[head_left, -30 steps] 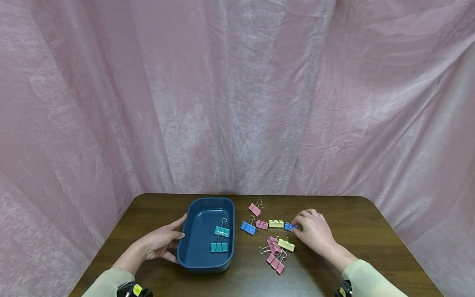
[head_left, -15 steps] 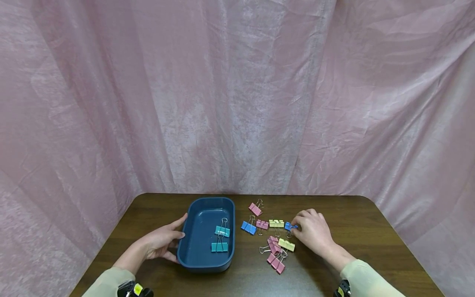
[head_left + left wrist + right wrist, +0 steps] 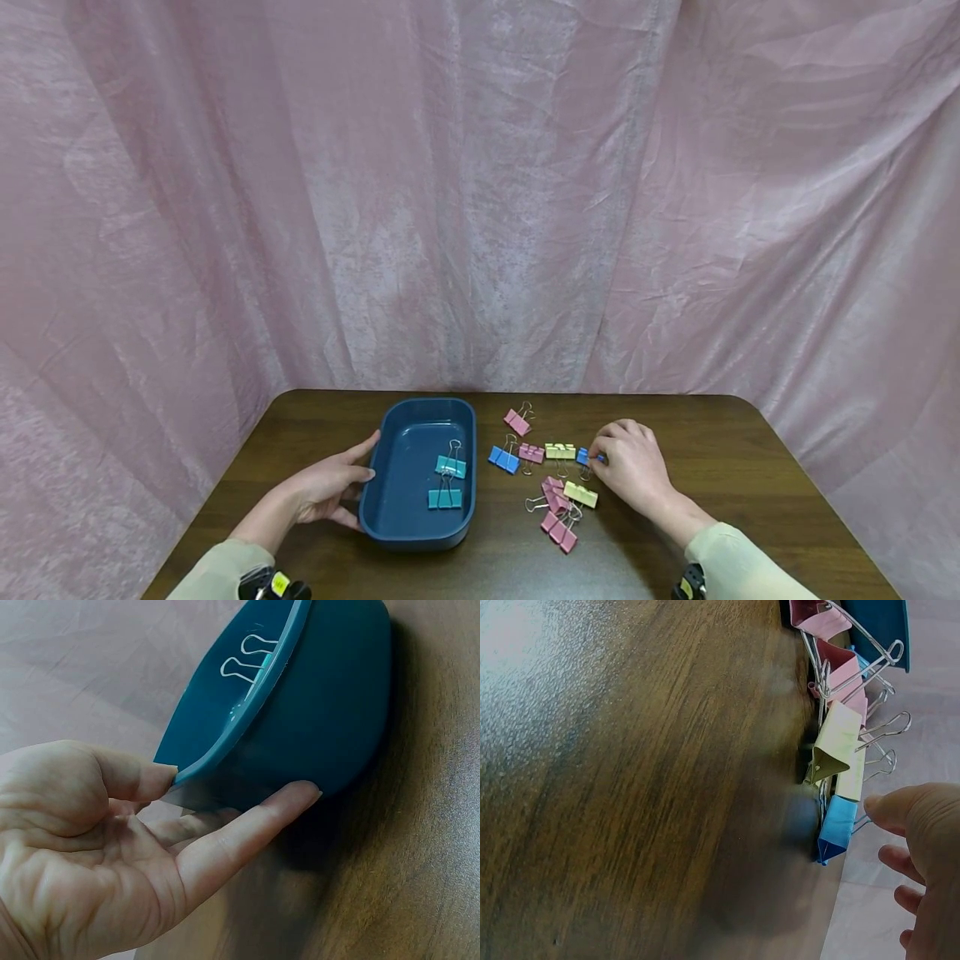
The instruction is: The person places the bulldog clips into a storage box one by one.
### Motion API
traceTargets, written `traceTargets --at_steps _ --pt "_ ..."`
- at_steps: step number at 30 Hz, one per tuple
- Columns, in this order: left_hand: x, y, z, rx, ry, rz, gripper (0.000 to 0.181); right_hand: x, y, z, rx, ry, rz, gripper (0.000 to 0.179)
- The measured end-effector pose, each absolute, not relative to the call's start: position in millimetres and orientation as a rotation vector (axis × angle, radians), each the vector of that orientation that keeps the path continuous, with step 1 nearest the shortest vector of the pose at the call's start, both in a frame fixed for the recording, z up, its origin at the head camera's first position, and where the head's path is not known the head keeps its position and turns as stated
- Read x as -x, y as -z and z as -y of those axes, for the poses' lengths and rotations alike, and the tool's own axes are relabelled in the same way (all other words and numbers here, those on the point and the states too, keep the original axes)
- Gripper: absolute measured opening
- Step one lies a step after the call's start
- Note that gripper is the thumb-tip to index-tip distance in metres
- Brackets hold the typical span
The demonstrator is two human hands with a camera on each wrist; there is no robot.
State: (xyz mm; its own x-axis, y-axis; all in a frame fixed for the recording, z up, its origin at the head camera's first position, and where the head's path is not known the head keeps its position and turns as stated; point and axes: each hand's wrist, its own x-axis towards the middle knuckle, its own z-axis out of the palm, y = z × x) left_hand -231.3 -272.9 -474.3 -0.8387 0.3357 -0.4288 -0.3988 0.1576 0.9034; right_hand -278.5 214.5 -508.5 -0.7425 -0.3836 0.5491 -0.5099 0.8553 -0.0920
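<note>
My left hand (image 3: pixel 324 490) is at the left side of a dark blue bin (image 3: pixel 397 533). In the left wrist view its thumb tip meets the rim and a straight finger (image 3: pixel 247 836) lies against the outer wall. Two teal binder clips (image 3: pixel 445 499) lie inside the bin. My right hand (image 3: pixel 633 467) pinches a blue binder clip (image 3: pixel 837 825) at the right end of a row, thumb at its wire handle; its other fingertips are partly hidden. To the left in that row are a yellow clip (image 3: pixel 560 451), a pink clip (image 3: pixel 532 453) and another blue clip (image 3: pixel 503 459).
A lone pink clip (image 3: pixel 517 422) lies behind the row. In front of it, two pink clips (image 3: pixel 559 532) and a yellow clip (image 3: pixel 581 494) bunch together on the brown wooden table (image 3: pixel 720 467). A pink curtain (image 3: pixel 480 208) hangs behind the table.
Very little differs. My right fingertips have shifted slightly over the blue clip, while my left hand and the bin keep their places.
</note>
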Motion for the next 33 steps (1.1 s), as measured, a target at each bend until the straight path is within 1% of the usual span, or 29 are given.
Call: traceTargets --at_steps 12,19,27,33 --pt "232.2 473.0 272.3 0.067 -1.730 -1.899 0.072 278.8 506.6 -214.4 -0.662 -0.314 2.482 0.015" --pt "231.5 473.0 273.0 0.065 -1.735 -1.889 0.072 282.0 508.1 -217.3 -0.659 -0.321 2.461 0.012" --pt "231.6 472.9 272.5 0.064 -1.737 -1.891 0.072 283.7 506.3 -219.5 -0.651 -0.342 2.417 0.017" --pt "230.8 471.0 272.2 0.070 -1.733 -1.887 0.072 284.2 503.0 -221.7 -0.624 -0.347 2.443 0.014"
